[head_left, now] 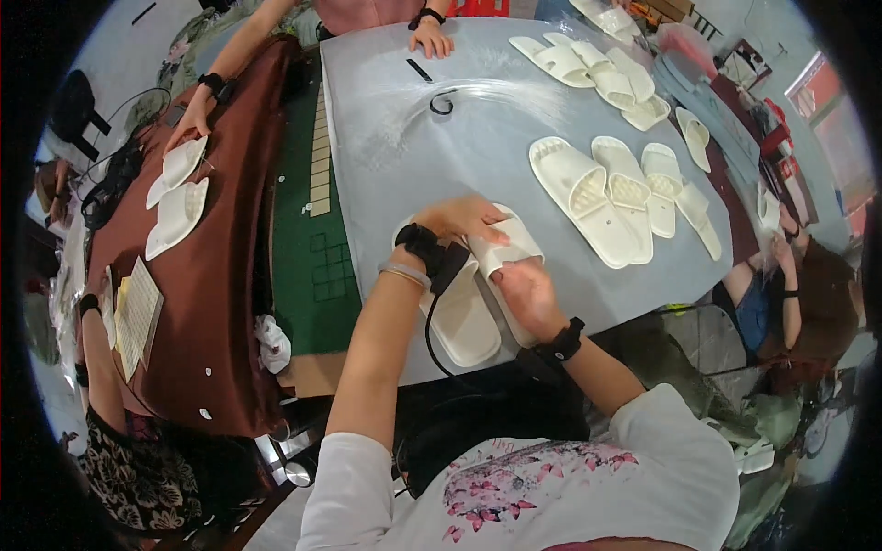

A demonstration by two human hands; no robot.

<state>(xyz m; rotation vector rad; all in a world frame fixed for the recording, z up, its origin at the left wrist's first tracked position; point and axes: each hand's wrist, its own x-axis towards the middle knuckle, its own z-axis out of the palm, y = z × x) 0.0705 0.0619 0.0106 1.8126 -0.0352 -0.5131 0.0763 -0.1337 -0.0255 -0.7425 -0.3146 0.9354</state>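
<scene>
Two white slippers lie side by side at the table's near edge, toes away from me. My left hand (467,220) reaches over the left slipper (467,323) and covers much of its strap. Its fingers curl over the strap of the right slipper (516,241). At that strap's near edge, my right hand (527,292) grips the same slipper, with its fingertips partly hidden. Both wrists wear black bands, and a dark cable hangs from the left one across the left slipper.
More white slippers (593,202) sit right on the grey-covered table (386,266), others (597,73) farther back. Clear plastic (496,96) and a black strip (443,103) lie mid-table. A co-worker's hand (430,39) rests opposite. Slippers (176,216) lie on the brown-covered table (220,303).
</scene>
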